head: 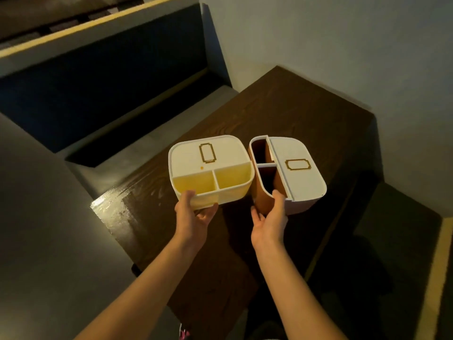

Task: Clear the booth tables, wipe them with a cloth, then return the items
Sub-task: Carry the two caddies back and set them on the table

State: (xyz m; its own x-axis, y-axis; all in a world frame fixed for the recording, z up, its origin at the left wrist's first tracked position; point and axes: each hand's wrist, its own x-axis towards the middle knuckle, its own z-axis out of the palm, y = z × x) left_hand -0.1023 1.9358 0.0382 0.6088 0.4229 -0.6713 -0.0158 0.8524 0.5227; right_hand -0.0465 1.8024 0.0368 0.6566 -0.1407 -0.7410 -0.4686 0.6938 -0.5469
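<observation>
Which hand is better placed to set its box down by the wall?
Right hand: its brown box is on the wall side. The left hand holds the yellow box on the aisle side.

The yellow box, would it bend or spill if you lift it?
Probably not. The yellow box looks like stiff plastic, keeping its shape in the left hand. Its two open compartments look empty, so it is likely light with nothing to spill. The smooth walls might be a bit slippery.
</observation>
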